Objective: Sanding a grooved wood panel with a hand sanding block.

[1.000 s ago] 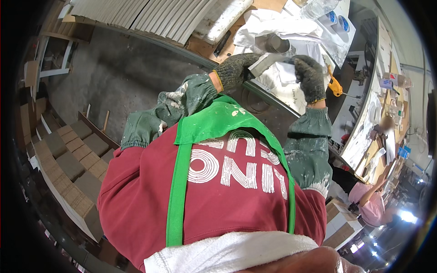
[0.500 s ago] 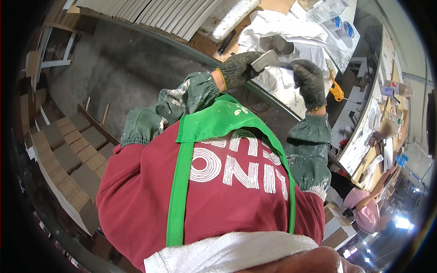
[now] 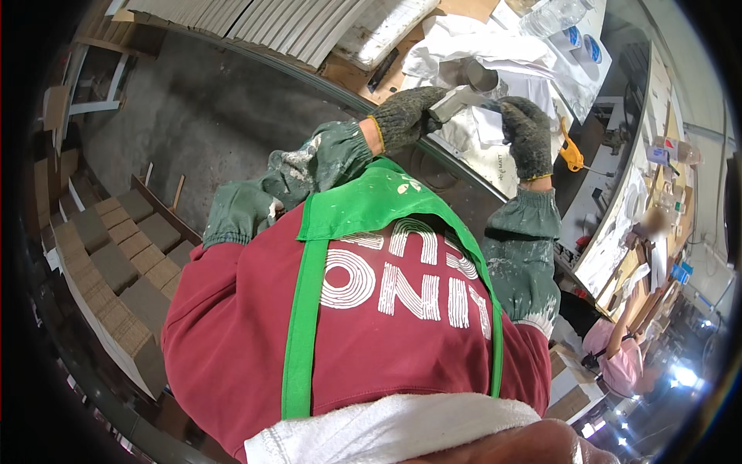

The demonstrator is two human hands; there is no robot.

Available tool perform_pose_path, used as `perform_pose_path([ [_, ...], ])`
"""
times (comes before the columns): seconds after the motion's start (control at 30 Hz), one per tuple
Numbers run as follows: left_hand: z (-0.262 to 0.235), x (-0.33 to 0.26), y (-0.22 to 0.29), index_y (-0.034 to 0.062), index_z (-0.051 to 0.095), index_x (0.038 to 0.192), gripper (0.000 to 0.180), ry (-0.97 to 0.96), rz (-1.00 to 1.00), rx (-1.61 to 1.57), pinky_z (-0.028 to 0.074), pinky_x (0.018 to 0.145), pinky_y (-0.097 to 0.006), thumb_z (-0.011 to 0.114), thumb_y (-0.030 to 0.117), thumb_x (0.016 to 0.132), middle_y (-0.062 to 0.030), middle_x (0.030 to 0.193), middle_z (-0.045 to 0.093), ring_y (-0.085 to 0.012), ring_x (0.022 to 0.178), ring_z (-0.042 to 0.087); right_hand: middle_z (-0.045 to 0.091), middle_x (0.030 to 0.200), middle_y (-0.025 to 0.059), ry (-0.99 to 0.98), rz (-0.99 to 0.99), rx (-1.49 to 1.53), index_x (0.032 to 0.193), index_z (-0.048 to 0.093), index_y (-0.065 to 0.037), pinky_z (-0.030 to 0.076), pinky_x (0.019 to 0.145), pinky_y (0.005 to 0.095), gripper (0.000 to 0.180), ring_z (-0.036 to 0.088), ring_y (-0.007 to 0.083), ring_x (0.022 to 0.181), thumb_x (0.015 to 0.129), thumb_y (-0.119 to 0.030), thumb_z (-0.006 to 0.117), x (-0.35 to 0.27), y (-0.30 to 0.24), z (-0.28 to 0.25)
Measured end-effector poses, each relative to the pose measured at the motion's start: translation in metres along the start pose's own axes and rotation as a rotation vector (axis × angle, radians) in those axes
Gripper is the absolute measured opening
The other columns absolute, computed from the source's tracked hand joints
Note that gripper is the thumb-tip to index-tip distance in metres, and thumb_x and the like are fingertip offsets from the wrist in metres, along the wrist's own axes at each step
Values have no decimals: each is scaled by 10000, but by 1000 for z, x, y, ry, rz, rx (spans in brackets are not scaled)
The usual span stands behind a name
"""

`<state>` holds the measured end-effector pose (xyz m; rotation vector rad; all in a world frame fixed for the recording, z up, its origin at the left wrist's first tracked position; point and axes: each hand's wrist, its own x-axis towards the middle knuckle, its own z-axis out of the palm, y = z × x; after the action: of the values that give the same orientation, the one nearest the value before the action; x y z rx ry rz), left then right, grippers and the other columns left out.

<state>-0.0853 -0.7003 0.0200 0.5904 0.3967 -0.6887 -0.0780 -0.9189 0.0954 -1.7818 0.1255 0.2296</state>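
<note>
A: How many hands are working here?

B: Two, both in dark knit gloves. The left hand grasps one pale grey block, held over the near edge of the table. The right hand is near the block's far end, fingers curled; I cannot tell what, if anything, it grips.

A: And around them?

B: One round grey cup just behind the block, one bunched white cloth beyond that, and one black bar to the left. Farther back I count one clear plastic bottle and two blue-and-white containers. One yellow trigger gun is just right of the right hand.

A: Anything in the way?

B: The cup and cloth crowd the space behind the block. Pale ridged strips fill the table's left part, too tightly packed to count. One co-worker in pink is well apart, far right.
</note>
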Motion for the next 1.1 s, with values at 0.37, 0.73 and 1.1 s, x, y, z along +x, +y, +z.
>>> perform_pose_path([
  [0.37,-2,5,-2,6,581,1019,182,-56,17,-56,532,576,-220,521,157,937,-59,865,622,-120,710,612,549,620,-6,-25,56,208,918,664,10,356,413,211,180,459,65,475,821,-141,652,-1,10,0],
  [0.73,-7,4,0,15,559,1030,205,57,-37,-136,498,531,-233,532,197,940,-78,870,603,-131,685,578,646,719,41,230,-299,-492,906,687,-29,464,508,259,157,583,143,553,848,-164,631,41,27,-17],
  [1.1,-17,9,2,20,544,1097,239,69,-68,-115,532,641,-292,528,202,943,-89,886,613,-189,723,600,677,848,113,298,-577,-956,896,689,-69,491,711,364,188,648,286,782,833,-236,631,24,6,6],
])
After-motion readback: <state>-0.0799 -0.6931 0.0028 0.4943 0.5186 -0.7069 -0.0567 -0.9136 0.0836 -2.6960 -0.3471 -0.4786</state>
